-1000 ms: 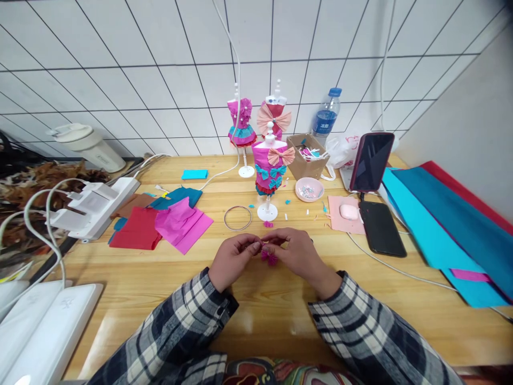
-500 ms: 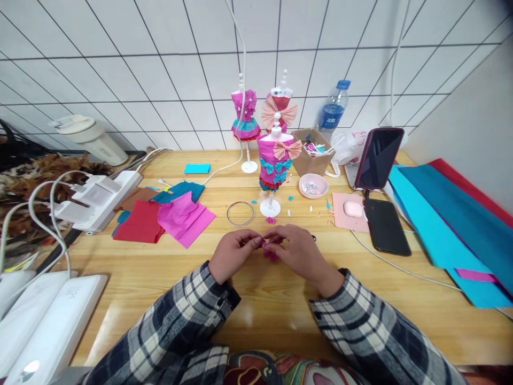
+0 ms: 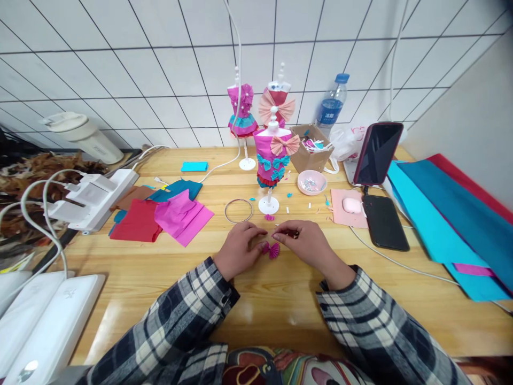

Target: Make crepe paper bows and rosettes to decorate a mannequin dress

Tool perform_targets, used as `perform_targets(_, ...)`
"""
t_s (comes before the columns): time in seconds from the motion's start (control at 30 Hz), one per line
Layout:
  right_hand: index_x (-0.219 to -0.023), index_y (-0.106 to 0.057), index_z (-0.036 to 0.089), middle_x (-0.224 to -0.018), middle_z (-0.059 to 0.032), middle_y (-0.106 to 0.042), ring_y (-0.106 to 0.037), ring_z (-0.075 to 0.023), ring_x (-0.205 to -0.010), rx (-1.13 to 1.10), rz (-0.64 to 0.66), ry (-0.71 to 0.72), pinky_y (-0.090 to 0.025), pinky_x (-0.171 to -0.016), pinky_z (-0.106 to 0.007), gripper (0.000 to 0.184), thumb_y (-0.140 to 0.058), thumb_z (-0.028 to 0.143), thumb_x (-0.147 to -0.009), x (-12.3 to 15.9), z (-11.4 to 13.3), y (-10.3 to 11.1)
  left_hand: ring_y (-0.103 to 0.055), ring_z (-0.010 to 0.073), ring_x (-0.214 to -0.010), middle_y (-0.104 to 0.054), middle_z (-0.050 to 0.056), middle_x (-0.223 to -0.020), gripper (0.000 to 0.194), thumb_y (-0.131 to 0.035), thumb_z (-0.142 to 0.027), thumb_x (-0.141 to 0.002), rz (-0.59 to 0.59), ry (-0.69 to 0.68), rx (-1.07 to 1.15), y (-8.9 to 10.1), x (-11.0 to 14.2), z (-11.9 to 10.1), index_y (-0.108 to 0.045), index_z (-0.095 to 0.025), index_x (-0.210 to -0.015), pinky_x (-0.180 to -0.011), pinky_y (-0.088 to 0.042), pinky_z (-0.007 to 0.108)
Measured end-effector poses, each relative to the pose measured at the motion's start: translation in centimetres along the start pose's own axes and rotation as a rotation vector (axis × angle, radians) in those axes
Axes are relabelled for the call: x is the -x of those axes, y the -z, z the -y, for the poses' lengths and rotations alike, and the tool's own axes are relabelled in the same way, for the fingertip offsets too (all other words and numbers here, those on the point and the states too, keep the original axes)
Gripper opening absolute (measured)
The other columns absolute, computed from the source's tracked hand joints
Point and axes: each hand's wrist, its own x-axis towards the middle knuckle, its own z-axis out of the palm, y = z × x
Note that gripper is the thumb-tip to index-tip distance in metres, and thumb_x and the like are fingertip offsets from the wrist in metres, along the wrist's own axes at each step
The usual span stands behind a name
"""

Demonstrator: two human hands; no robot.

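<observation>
A small pink pleated paper bow (image 3: 271, 249) sits low over the wooden table (image 3: 272, 305) between my two hands. My left hand (image 3: 239, 250) is curled, and its fingertips pinch the bow's left side. My right hand (image 3: 308, 243) hovers just right of the bow with thumb and forefinger pinched together; what they hold is too small to make out. A tiny pink scrap (image 3: 269, 217) lies just beyond the hands. Both sleeves are dark plaid.
A mini mannequin in a pink dress with bows (image 3: 272, 160) stands right behind the hands, two more farther back. Nearby lie a metal ring (image 3: 238, 210), a pink bowl (image 3: 311, 183), a cardboard box (image 3: 310, 155), phones (image 3: 385, 214), coloured paper (image 3: 182, 216) and a power strip (image 3: 94, 200).
My hands have drawn slightly apart, and the pink bow shows fully between them, fanned out. The camera view shifted a little.
</observation>
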Motion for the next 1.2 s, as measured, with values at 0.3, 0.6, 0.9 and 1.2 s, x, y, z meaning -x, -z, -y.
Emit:
perform_targets(0.3,-0.078,-0.070,0.020,-0.075,-0.0011,-0.071,-0.061,-0.0138,-0.064,-0.134,0.081,-0.005,-0.047,-0.062,-0.027,0.011,-0.067,0.029,-0.074,0.3,0.7,-0.1,-0.055,0.0238,-0.096,-0.065,0.004,-0.096,0.011,-0.068,-0.033,-0.076,0.056,0.075,-0.033,0.4,0.0,-0.3,-0.068,-0.022,-0.076,-0.085,-0.038,0.039)
perform_targets(0.6,-0.091,-0.050,0.021,-0.067,0.0009,-0.070,-0.063,-0.0143,-0.062,-0.493,0.148,-0.043,-0.048,-0.064,-0.029,0.034,-0.072,0.036,-0.070,0.5,1.0,-0.3,-0.055,0.0260,-0.100,-0.064,0.007,-0.105,0.029,-0.062,-0.036,-0.080,0.014,0.072,-0.107,0.6,-0.2,-0.2,-0.066,-0.025,-0.107,-0.085,-0.039,0.041)
perform_targets(0.9,-0.087,-0.052,0.020,-0.069,0.0017,-0.067,-0.058,-0.0120,-0.060,-0.475,0.063,-0.051,-0.043,-0.058,-0.025,0.036,-0.075,0.038,-0.068,0.9,1.3,-1.3,-0.060,0.0211,-0.086,-0.067,0.005,-0.086,0.013,-0.065,-0.031,-0.075,-0.026,0.254,0.311,1.0,-0.2,0.1,-0.063,-0.018,-0.077,-0.081,-0.046,0.037)
perform_targets(1.2,-0.108,-0.050,0.023,-0.067,0.0043,-0.064,-0.054,-0.0122,-0.057,-0.861,-0.051,-0.208,-0.042,-0.047,-0.022,0.055,-0.078,0.035,-0.063,1.5,1.9,-4.4,-0.068,0.0176,-0.075,-0.070,0.003,-0.077,0.042,-0.075,-0.033,-0.068,-0.208,0.434,0.894,1.7,0.1,-1.7,-0.055,-0.017,-0.101,-0.073,-0.052,0.031)
